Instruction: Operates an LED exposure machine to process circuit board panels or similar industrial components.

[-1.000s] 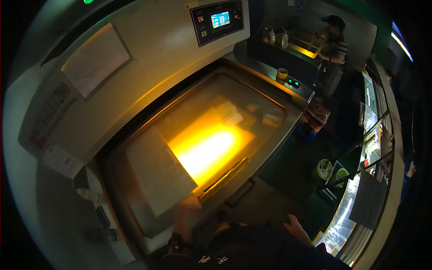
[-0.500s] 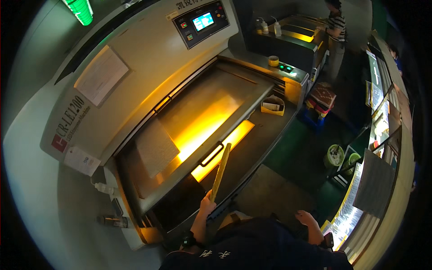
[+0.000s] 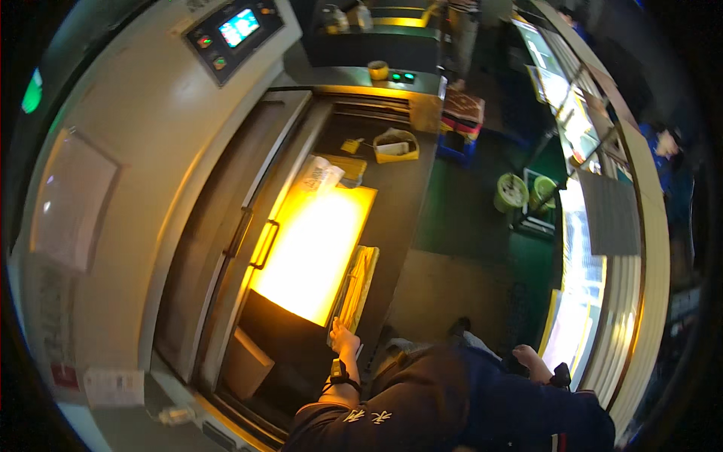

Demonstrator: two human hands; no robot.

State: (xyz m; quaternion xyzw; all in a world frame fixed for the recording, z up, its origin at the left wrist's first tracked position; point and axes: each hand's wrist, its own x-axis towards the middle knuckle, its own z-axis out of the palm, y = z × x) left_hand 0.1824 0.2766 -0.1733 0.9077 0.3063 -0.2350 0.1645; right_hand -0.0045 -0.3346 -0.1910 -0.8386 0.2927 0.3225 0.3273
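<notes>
My left hand (image 3: 344, 336) is closed on the near end of a long flat panel (image 3: 357, 292). The panel's face catches yellow light, and I cannot make out its material. It lies along the right edge of a brightly glowing yellow light bed (image 3: 315, 252) in the exposure machine. A black-handled sliding frame (image 3: 258, 239) stands at the left of the bed. My right hand (image 3: 531, 361) hangs at my right side near the lit table, its fingers loosely apart with nothing in them.
Beyond the bed lie a crumpled white sheet (image 3: 322, 175) and a small box (image 3: 396, 146). A tape roll (image 3: 378, 71) sits on the machine's corner. Green buckets (image 3: 511, 193) stand on the floor. The lit table (image 3: 584, 264) runs along the right. Another person (image 3: 462, 34) stands at the back.
The machine's handled frame has slid left, uncovering more of the glowing bed. The panel in my left hand has turned from edge-on to show its face. My view has shifted rightward.
</notes>
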